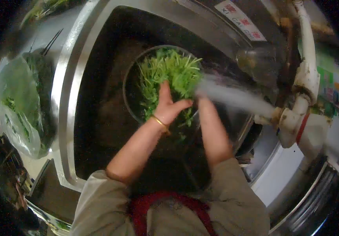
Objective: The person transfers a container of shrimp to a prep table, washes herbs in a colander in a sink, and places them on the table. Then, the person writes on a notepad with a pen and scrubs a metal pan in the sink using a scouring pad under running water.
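A bunch of leafy greens (171, 70) with pale cut stems sits in a round, thin-rimmed basin (125, 84) inside the dark sink. My left hand (167, 103), with a gold bangle at the wrist, grips the near side of the bunch. Its thumb points right and one finger reaches up along the stems; the other fingers are hidden. On the right side of the greens is my right hand (201, 94), its fingers lost in leaves and water spray. A strong water jet (236, 96) strikes beside it. Loose leaves hang near the basin's lower rim.
The jet comes from a white pipe tap (277, 115) at the right. The sink's metal rim (69, 78) runs down the left, beside a clear plastic bag of greens (20, 106). A sign with red characters (241, 19) is on the far edge.
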{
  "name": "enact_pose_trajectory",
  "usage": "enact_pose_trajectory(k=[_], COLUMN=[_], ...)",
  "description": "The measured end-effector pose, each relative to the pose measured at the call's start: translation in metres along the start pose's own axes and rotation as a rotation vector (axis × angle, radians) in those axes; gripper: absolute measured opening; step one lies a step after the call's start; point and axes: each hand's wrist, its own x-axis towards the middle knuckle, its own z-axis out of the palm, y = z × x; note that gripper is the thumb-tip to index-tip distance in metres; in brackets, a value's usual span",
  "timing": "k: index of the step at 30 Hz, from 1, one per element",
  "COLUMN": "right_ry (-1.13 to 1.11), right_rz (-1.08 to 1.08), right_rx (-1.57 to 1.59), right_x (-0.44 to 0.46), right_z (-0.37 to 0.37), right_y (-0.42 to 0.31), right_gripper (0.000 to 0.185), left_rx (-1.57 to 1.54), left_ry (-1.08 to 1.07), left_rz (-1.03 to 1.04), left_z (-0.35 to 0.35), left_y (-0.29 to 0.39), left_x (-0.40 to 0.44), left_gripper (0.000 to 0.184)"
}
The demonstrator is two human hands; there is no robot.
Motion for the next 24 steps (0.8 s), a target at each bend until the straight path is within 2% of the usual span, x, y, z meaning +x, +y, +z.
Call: enact_pose_trajectory(k=[1,2,3,4,5,7,9,10,12,14,16,18,20,21,24], right_ry=[0.065,0.128,0.197,0.273,0.349,0.521,0.604,0.621,0.531,0.372,0.141,0.005,-0.045,-0.015,0.151], right_rz=[-0.034,-0.071,-0.111,-0.166,-0.242,-0.439,-0.525,-0.535,-0.36,-0.153,0.071,0.145,0.127,0.105,0.05], right_rx=[-0.01,-0.031,-0.05,-0.091,-0.153,-0.327,-0.401,-0.419,-0.161,0.068,0.27,0.258,0.15,0.103,0.007], right_x=[-0.005,-0.009,-0.014,-0.015,-0.013,-0.003,0.01,0.014,0.022,0.019,-0.006,-0.007,0.012,0.014,0.003], right_z=[-0.006,-0.01,-0.013,-0.011,-0.007,0.008,0.024,0.034,0.054,0.058,0.056,0.049,0.032,0.023,0.011], right_y=[-0.001,0.0,0.001,0.006,0.013,0.034,0.05,0.06,0.07,0.07,0.027,0.011,0.002,-0.003,-0.01], right_gripper=[0.065,0.064,0.063,0.062,0.062,0.06,0.059,0.058,0.059,0.059,0.058,0.055,0.051,0.049,0.045], left_rx=[-0.243,-0.333,-0.335,-0.265,-0.161,-0.416,-0.481,-0.404,-0.251,-0.162,-0.069,0.65,0.713,0.718,-0.105], left_ry=[-0.094,-0.051,0.107,0.298,0.437,0.395,0.312,0.269,0.184,0.111,0.033,0.144,0.06,0.075,-0.31], left_rz=[-0.192,-0.182,-0.231,-0.041,0.019,-0.238,-0.303,-0.318,-0.34,-0.114,0.122,0.346,0.372,0.392,-0.034], left_z=[-0.008,-0.028,-0.04,-0.057,-0.067,-0.07,-0.052,-0.045,-0.04,-0.037,-0.035,-0.021,-0.008,-0.002,-0.031], left_y=[0.003,-0.016,-0.014,-0.04,-0.055,-0.073,-0.067,-0.066,-0.062,-0.056,-0.041,0.012,0.019,0.011,0.003], left_x=[0.003,0.017,0.025,0.036,0.045,0.063,0.07,0.071,0.075,0.071,0.062,0.014,-0.003,-0.001,0.017], left_gripper=[0.078,0.061,0.047,0.038,0.04,0.041,0.052,0.056,0.066,0.073,0.082,0.088,0.085,0.071,0.051])
